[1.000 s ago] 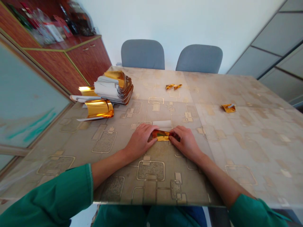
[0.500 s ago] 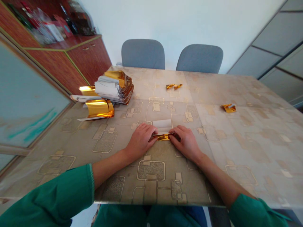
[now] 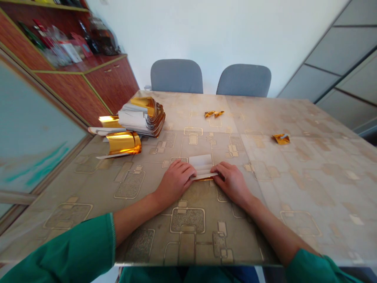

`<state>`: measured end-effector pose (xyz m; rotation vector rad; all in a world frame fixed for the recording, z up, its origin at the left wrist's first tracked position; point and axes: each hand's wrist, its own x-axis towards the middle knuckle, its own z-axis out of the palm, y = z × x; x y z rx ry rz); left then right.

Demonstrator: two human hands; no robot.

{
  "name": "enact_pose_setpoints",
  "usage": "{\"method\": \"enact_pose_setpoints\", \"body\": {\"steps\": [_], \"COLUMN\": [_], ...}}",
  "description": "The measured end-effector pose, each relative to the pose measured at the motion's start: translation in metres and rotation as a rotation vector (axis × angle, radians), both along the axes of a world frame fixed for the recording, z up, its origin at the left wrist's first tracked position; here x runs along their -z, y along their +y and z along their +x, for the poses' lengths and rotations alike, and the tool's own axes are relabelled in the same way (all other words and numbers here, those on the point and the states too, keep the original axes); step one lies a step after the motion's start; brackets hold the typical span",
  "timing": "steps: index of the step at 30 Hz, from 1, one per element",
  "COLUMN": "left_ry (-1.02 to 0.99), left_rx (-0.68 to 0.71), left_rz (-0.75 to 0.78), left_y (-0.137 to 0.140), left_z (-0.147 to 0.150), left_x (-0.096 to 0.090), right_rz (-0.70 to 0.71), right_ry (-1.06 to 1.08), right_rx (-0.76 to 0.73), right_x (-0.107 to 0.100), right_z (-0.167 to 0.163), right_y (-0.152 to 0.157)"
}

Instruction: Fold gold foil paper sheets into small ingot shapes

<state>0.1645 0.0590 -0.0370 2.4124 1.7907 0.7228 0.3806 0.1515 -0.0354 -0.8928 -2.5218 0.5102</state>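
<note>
A small sheet of gold foil paper [image 3: 202, 161] lies before me, its white back facing up, with crease lines across it. Along its near edge a thin strip of gold shows. My left hand [image 3: 178, 175] pinches the sheet's left near corner between thumb and fingers. At the opposite corner my right hand [image 3: 230, 179] grips the paper the same way. Both hands rest on the patterned tablecloth [image 3: 188, 218]. The fingertips partly cover the paper's side edges.
A thick stack of gold foil paper [image 3: 137, 120] stands at the back left, with loose curled gold sheets [image 3: 123, 143] beside it. Folded gold pieces [image 3: 214, 114] lie at the back, another folded gold piece [image 3: 281, 138] to the right. Two grey chairs [image 3: 176, 76] stand behind the table.
The near edge, earlier raised with its gold side showing, now lies flatter with more of the white back visible. Both hands still hold the sheet. The view has tilted up slightly.
</note>
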Motion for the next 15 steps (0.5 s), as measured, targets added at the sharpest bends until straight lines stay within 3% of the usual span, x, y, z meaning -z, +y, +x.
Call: {"method": "enact_pose_setpoints", "body": {"steps": [6,15], "left_ry": [0.023,0.003], "left_rx": [-0.006,0.019], "left_rz": [0.027,0.019], "left_y": [0.0016,0.0006], "left_z": [0.0014,-0.0020], "left_x": [0.0001,0.0011], "right_rz": [0.055,0.026], "right_ry": [-0.014,-0.035], "right_rx": [-0.061,-0.056], "right_x": [0.0000,-0.0007], "right_z": [0.0003,0.0004], "right_y": [-0.0011,-0.0006]}}
